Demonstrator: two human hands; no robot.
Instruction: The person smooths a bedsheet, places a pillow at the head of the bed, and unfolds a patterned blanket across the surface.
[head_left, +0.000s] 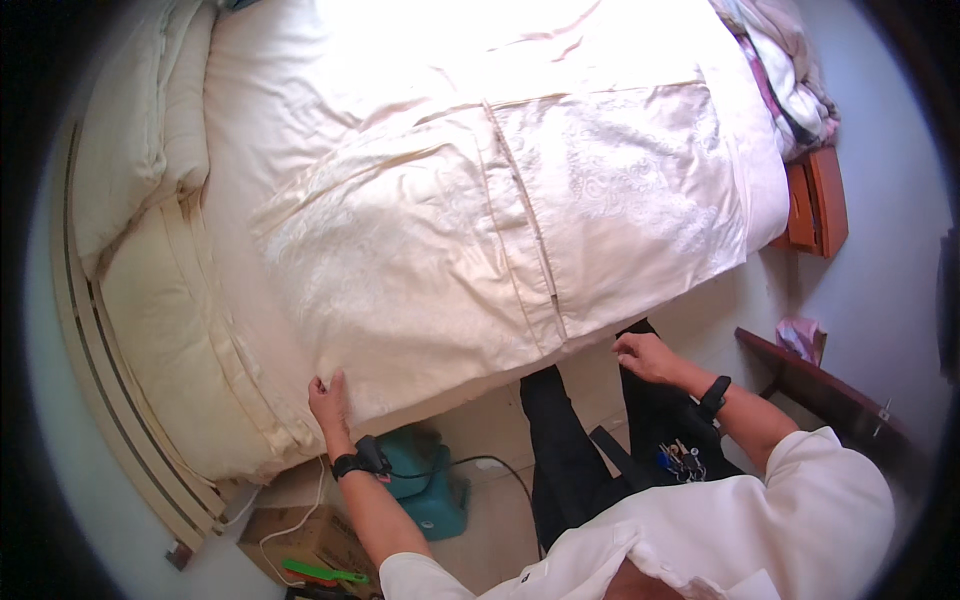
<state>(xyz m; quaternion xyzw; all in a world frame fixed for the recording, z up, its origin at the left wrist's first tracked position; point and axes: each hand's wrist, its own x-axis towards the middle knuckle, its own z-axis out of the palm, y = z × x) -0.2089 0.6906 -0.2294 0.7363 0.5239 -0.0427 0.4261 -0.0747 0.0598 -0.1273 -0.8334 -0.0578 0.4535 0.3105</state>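
Observation:
A cream bedspread (390, 277) with a raised pattern covers the bed before me, creased in places. A long seam or fold (521, 195) crosses it towards the near edge. My left hand (328, 405) rests on the near left part of the cover, with the thumb and a finger apart. Beyond the near edge, to the right, my right hand (649, 358) hangs above my dark trousers, its fingers loosely bent and nothing visible in it. Each wrist wears a black band, and a small black device (371, 454) with a cable sits at the left one.
Folded bedding (150, 127) lies by the cream headboard (82, 352). Below stand a teal plastic stool (435, 502) and a cardboard box (307, 525) with a green-handled brush (322, 572). At right are a wooden cabinet (829, 202), a dark wooden board (825, 382) and piled cloth (787, 82).

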